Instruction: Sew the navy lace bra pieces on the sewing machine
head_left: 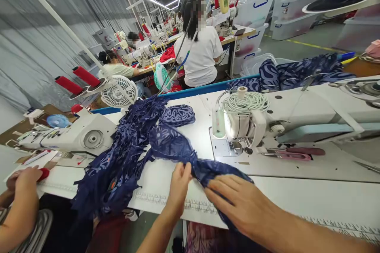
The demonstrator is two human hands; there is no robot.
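Note:
A navy patterned fabric piece [170, 142] stretches across the white sewing table toward me, narrowing near its middle. My left hand [181, 184] pinches it at that narrow part, thumb and fingers together. Farther along the same cloth, my right hand [237, 201] lies over it with fingers extended and pressed against it; its thumb is hidden. Just left of the piece lies a long heap of navy fabric strips [124, 154]. Behind it sits a small stack of cut patterned pieces [177, 115]. The sewing machine's needle area [234, 148] is right of the cloth, apart from both hands.
Pink-handled snips [293, 155] lie by the machine bed [311, 104]. A ruler strip [202, 205] runs along the table's front edge. Another person's hands [28, 178] work at left beside a second machine [89, 132]. Patterned bundles [285, 75] lie behind my machine.

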